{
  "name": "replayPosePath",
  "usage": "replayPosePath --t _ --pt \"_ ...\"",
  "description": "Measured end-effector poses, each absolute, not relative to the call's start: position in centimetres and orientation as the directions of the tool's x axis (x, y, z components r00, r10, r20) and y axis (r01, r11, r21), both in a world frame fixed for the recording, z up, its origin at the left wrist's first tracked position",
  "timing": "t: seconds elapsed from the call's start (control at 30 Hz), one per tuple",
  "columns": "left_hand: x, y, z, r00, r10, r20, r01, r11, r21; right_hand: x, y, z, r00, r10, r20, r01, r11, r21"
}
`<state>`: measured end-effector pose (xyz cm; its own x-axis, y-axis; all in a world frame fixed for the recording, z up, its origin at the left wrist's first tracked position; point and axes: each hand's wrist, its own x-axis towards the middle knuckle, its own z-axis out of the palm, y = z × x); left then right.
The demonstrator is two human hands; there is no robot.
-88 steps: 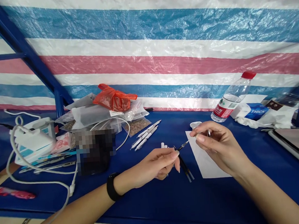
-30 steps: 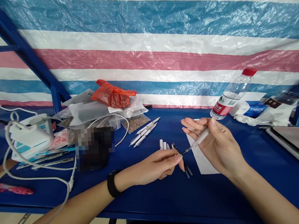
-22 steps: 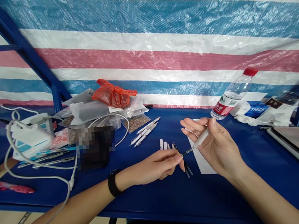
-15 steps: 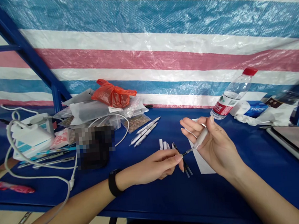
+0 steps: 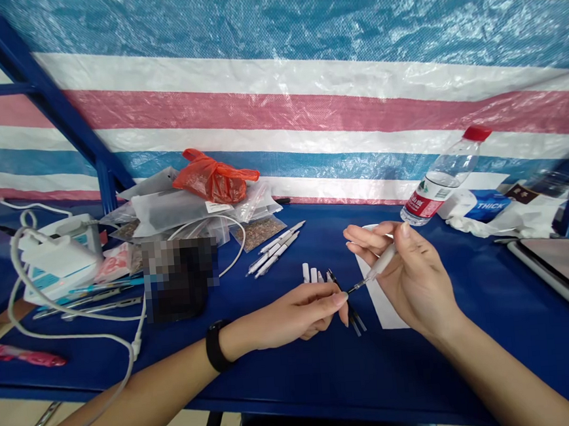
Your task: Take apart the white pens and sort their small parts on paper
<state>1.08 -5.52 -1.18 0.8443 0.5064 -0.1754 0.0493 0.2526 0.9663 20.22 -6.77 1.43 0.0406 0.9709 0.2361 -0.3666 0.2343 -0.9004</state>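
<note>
From my head view, my right hand [image 5: 412, 272] pinches a white pen [image 5: 384, 261] between thumb and fingers, its metal tip reaching my left hand [image 5: 292, 312]. Those fingers are curled closed; I cannot tell what they grip. Black pen parts [image 5: 351, 313] and white caps [image 5: 311, 274] lie just below on the blue table [image 5: 297, 376], beside a paper sheet [image 5: 384, 313].

My right hand [image 5: 414, 278] pinches a slim white pen-style tool [image 5: 384, 261], its thin dark tip slanting down to my left fingertips [image 5: 339, 297]. Short white tubes [image 5: 311, 276] and black rods [image 5: 355, 320] lie just beneath.
</note>
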Motion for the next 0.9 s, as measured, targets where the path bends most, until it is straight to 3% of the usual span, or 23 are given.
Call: replayPosePath --t 0.3,0.63,0.9 --pt "1.0 -5.6 -0.9 0.847 0.499 -0.183 0.043 0.279 0.959 20.1 -6.9 1.2 0.094 0.931 0.353 -0.252 0.365 -0.896" --pt "1.0 -5.5 -1.1 0.828 0.54 -0.154 -0.011 0.289 0.957 19.8 -7.7 -0.1 -0.069 0.934 0.35 -0.163 0.335 -0.928" --pt "0.9 -5.6 -1.3 0.792 0.601 -0.107 -0.065 0.256 0.964 20.8 -7.0 -0.2 -0.037 0.925 0.378 0.106 0.379 -0.919"
